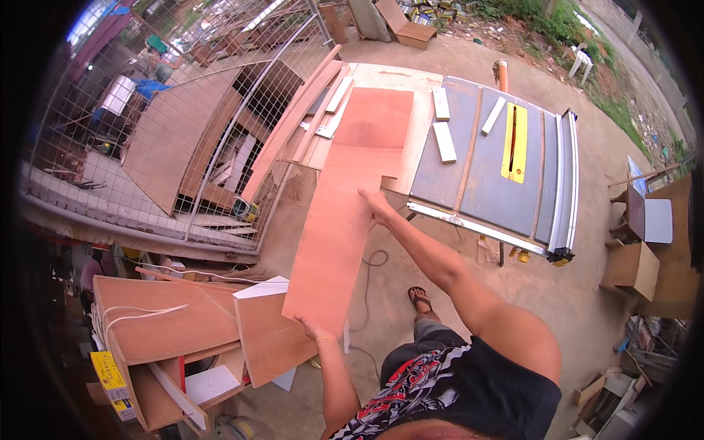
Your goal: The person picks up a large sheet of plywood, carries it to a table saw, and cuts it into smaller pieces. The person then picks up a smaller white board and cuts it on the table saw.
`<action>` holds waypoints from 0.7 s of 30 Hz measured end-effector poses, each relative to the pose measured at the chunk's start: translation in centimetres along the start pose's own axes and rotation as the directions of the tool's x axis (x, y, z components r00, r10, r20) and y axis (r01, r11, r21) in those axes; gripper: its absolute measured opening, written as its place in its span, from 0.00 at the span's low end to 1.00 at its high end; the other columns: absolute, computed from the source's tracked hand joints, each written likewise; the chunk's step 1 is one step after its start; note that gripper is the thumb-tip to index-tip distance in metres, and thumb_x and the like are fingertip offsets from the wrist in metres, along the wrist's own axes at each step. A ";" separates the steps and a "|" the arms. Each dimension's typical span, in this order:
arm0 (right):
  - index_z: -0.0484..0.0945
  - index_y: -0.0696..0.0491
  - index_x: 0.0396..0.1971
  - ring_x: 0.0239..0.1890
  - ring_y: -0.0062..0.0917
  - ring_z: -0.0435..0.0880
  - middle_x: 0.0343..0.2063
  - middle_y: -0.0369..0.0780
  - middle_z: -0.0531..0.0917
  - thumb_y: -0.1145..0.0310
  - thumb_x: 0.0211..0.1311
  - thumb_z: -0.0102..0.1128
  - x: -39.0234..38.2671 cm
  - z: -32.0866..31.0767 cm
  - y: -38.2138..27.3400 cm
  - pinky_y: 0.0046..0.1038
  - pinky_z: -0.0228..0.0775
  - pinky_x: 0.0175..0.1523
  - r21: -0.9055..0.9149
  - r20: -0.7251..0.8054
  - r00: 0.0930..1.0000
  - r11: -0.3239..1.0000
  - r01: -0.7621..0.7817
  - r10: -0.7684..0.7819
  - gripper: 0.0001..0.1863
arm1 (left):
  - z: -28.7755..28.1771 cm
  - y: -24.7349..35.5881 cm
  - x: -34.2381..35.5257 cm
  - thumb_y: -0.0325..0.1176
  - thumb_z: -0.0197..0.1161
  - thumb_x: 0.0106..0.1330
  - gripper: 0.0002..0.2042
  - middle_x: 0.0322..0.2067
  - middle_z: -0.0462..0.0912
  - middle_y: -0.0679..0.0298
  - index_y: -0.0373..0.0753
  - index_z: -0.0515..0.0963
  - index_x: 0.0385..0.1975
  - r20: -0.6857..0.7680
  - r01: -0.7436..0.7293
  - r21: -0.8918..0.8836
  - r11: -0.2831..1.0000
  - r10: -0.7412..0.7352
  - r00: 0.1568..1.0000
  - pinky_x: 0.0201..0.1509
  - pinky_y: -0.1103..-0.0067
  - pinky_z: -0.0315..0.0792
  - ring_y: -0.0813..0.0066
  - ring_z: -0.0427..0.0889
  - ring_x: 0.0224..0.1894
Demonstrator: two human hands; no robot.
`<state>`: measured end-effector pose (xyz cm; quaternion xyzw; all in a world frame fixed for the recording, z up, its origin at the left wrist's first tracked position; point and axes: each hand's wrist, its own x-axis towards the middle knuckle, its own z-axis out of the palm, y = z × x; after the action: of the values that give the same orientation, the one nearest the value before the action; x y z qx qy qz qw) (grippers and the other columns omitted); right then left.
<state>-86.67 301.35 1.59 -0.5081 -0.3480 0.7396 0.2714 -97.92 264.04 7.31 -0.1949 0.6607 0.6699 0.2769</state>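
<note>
A long reddish-brown plywood panel [334, 227] slants from the pale worktop down toward me, its far part over the worktop and its near part in the air. A line crosses it near the far end; I cannot tell whether one sheet or two overlapping ones lie there. My left hand [314, 328] grips the near left corner, the thumb on top and the fingers underneath. My right hand [375, 203] is closed on the right edge about midway, just below a small notched wooden piece [389, 181].
A table saw [477, 169] with a yellow insert [515, 143] stands right of the panel, white strips [444, 141] on its top. Long boards [293, 121] lie left, beside a wire mesh fence [213, 139]. Stacked wood panels [169, 315] fill the lower left. A cord [374, 259] crosses the floor.
</note>
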 end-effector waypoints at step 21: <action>0.64 0.46 0.70 0.68 0.60 0.57 0.64 0.64 0.59 0.45 0.60 0.64 9.2 -28.7 -18.0 0.59 0.55 0.67 -0.810 -0.582 0.474 0.522 -0.267 -0.661 0.40 | 13.8 1.2 10.6 0.69 0.35 0.73 0.39 0.71 0.64 0.57 0.45 0.58 0.73 0.330 0.181 0.009 0.983 -0.174 0.928 0.73 0.53 0.61 0.53 0.65 0.71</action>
<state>-61.90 326.17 3.73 -0.8104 -0.5328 0.0799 0.2299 -105.34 278.95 2.29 -0.1419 0.5774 0.6724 0.4408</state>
